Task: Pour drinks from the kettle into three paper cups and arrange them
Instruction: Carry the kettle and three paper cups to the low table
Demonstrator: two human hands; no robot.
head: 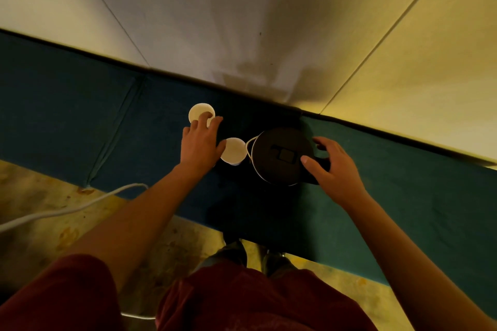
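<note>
A dark round kettle (279,154) with a closed lid stands on the blue cushioned bench (80,115), seen from above. My right hand (332,166) curls over its black handle at the right side, thumb on the lid's edge. Two white paper cups show: the far paper cup (197,111) near the wall and the near paper cup (233,150) just left of the kettle. My left hand (200,140) hovers between them, fingers spread, fingertips over the far cup's rim, thumb touching the near cup. A third cup is not visible.
A pale wall (242,21) rises right behind the bench. A white cable (67,211) runs across the yellowish floor at the left. My feet (236,252) stand against the bench's front edge.
</note>
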